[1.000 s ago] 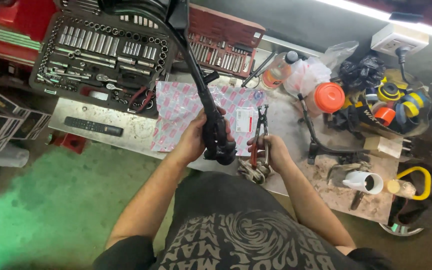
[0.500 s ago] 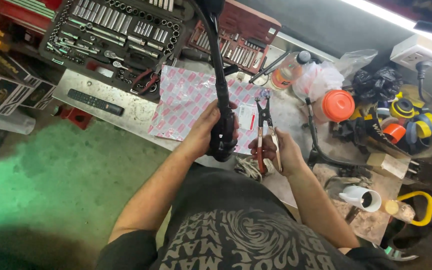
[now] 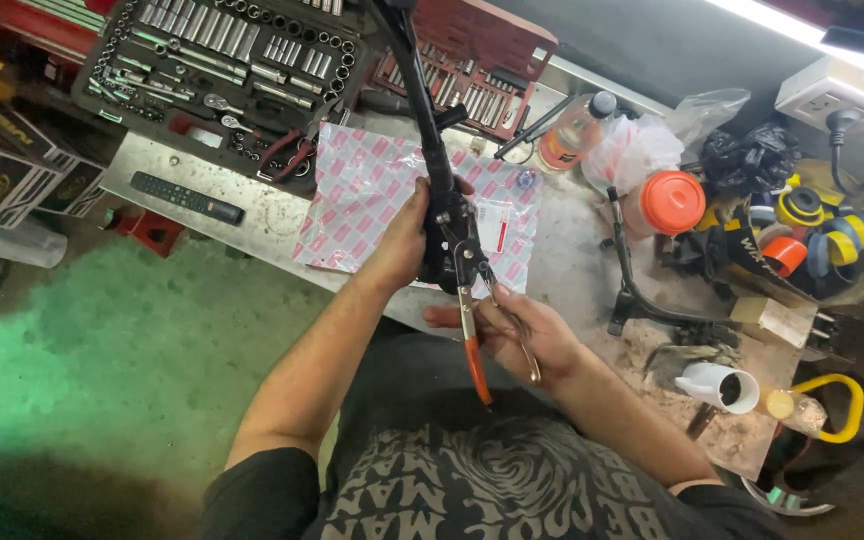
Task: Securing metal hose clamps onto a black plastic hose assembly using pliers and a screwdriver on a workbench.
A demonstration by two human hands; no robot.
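The worktop [image 3: 572,265], a worn grey surface, is seen from above, and every place below is given relative to it. Along its far left edge an open socket set case [image 3: 217,70] is laid out. Near its middle a pink-patterned plastic sheet [image 3: 362,195] is spread flat. Above that sheet a long black metal part [image 3: 427,130] is held up at a slant, its lower end over the worktop's near edge. That lower end is gripped by the left hand [image 3: 407,240], whose fingers are wrapped fully around it. At the same near edge, pliers [image 3: 472,320] with orange handles are held by the right hand [image 3: 517,330]; the fingers are loosely curled about the spread handles, and the tips are set against the black part's lower end. Toward the worktop's right side an orange-lidded jar [image 3: 670,202] is stood.
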